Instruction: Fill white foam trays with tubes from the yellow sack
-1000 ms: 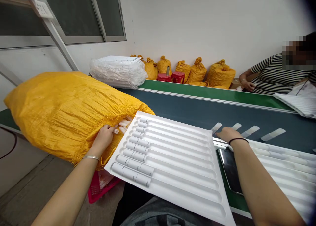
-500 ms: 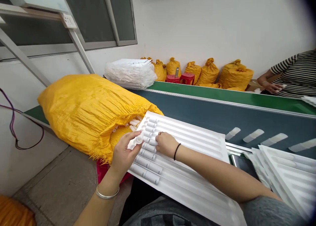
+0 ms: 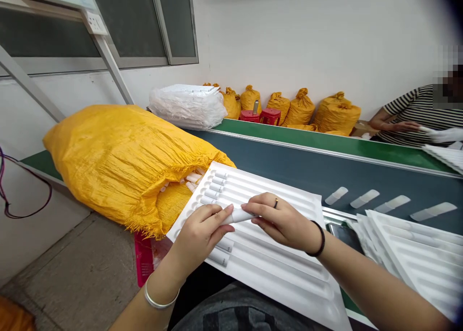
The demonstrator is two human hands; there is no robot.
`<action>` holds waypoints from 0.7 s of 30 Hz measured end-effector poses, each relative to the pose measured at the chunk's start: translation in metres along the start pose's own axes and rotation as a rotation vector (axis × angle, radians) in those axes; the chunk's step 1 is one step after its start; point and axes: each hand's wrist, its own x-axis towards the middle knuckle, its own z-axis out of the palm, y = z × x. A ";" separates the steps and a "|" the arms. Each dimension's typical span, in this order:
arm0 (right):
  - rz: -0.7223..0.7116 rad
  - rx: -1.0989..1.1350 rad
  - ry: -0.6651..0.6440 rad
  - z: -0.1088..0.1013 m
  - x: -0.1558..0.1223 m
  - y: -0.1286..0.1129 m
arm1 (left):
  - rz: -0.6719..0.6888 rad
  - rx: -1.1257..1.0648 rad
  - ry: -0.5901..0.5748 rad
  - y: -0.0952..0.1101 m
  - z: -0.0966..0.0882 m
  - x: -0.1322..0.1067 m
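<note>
A white plastic tube (image 3: 239, 216) spans the gap between my two hands, above the tray. The fingers of my left hand (image 3: 202, 234) pinch its left end, while my right hand (image 3: 284, 221) closes on the other end. Fingers cover both ends of the tube. Beneath lies a white ribbed tray (image 3: 282, 188) with long grooves, partly over my lap. Along its left side rest several short tubes with printed grey-white labels (image 3: 218, 256), some hidden by my left hand.
A large yellow woven sack (image 3: 119, 152) lies open at left with white tubes inside. White tubes (image 3: 392, 204) lie on the dark belt (image 3: 296, 164). Stacked trays (image 3: 415, 254) stand at right, near a dark phone-like object (image 3: 343, 235). Across the belt, a person in stripes (image 3: 412, 109) handles something white.
My right hand has left the tray's labelled tubes and moved up to the right, onto the tube. My left hand has shifted right and turned; the tube now lies sideways between both hands.
</note>
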 end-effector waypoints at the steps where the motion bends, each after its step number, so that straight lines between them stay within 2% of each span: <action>1: -0.012 -0.024 0.015 -0.001 -0.002 -0.002 | -0.020 0.001 0.003 0.002 0.000 0.001; 3: -0.003 -0.055 0.065 -0.001 -0.005 -0.006 | -0.120 -0.039 -0.021 0.005 -0.003 0.003; 5: 0.022 -0.055 0.100 0.000 -0.010 -0.008 | -0.232 -0.134 -0.102 0.005 -0.006 0.004; 7: 0.052 -0.015 0.105 0.001 -0.014 -0.007 | -0.277 -0.217 -0.164 0.006 -0.008 0.004; 9: 0.089 0.038 0.097 0.002 -0.018 -0.005 | -0.245 -0.226 -0.153 0.007 -0.007 0.003; 13: 0.191 0.126 0.090 0.005 -0.022 -0.003 | -0.070 -0.108 -0.049 0.013 -0.004 0.001; 17: 0.300 0.196 0.097 0.006 -0.021 -0.007 | 0.067 0.008 0.003 0.018 0.000 0.001; 21: 0.268 0.219 0.103 0.005 -0.021 -0.010 | 0.101 0.069 0.003 0.022 0.006 0.002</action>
